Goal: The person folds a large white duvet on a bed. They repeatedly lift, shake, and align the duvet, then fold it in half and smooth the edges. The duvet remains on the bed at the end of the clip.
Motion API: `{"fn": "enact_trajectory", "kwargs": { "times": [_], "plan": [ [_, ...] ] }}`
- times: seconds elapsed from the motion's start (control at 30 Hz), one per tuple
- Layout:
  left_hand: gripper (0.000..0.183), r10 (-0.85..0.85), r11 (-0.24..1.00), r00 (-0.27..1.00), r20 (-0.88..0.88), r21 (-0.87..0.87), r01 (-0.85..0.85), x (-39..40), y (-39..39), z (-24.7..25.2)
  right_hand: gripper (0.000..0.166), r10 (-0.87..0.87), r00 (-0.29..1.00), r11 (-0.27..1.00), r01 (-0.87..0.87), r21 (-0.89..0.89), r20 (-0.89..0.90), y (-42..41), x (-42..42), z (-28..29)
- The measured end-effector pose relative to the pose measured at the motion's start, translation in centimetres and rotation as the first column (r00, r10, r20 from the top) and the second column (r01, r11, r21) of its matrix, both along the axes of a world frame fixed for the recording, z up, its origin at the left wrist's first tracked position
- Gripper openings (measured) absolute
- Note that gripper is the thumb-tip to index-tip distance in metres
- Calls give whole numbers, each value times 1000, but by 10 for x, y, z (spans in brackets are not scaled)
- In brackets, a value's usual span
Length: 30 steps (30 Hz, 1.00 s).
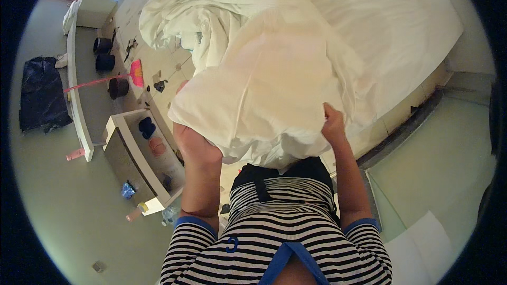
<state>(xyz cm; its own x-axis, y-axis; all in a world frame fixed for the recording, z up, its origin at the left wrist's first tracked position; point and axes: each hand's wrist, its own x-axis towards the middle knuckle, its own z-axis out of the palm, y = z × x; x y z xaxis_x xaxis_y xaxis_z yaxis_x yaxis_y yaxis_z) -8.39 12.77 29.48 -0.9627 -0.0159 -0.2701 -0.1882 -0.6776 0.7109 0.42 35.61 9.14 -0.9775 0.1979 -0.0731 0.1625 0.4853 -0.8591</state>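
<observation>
A large white cloth, like a sheet or duvet cover (pixel 273 75), is spread between my hands and hangs in folds before my waist. My left hand (pixel 194 138) is at its left edge, with the fingers mostly hidden behind the cloth. At the right edge my right hand (pixel 332 120) grips the fabric, thumb up. Beyond, the cloth runs on to a bunched white heap (pixel 206 19) at the bed's left side. The bed (pixel 388 27) carries a smooth white sheet.
An open drawer (pixel 174 158) with small items juts out at the left. Past it stand dark round bins (pixel 119 88) and a red-bristled broom (pixel 136 73). Dark scraps (pixel 160 85) lie on the tiled floor. A dark-edged ledge (pixel 400 130) runs along the right.
</observation>
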Motion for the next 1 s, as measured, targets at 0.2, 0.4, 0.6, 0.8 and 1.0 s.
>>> {"fn": "enact_trajectory", "kwargs": {
  "times": [0.2, 0.4, 0.6, 0.8, 1.0],
  "plan": [
    [26, -104, 993, 992, -75, -67, 99, -8, 0, 6, 24, -101, 950, 995, 91, -49, -295, 24, -11, 78],
    [24, -260, 911, 953, -159, -369, 187, -27, 3, -2, 37, -112, 991, 971, 92, -221, -79, -6, -17, 62],
    [25, -856, 146, 468, 220, -765, 627, -61, -22, 8, 20, -535, 836, 579, 257, -774, -123, 101, -34, 119],
    [49, -703, 704, 700, 127, -12, 710, -51, -12, -43, 16, -107, 965, 866, 210, 454, -241, 128, -84, 39],
    [54, -608, 734, 792, 55, 420, 533, -36, -7, -56, 11, -317, 919, 937, 265, -229, -235, 43, -22, 77]
  ]
}}
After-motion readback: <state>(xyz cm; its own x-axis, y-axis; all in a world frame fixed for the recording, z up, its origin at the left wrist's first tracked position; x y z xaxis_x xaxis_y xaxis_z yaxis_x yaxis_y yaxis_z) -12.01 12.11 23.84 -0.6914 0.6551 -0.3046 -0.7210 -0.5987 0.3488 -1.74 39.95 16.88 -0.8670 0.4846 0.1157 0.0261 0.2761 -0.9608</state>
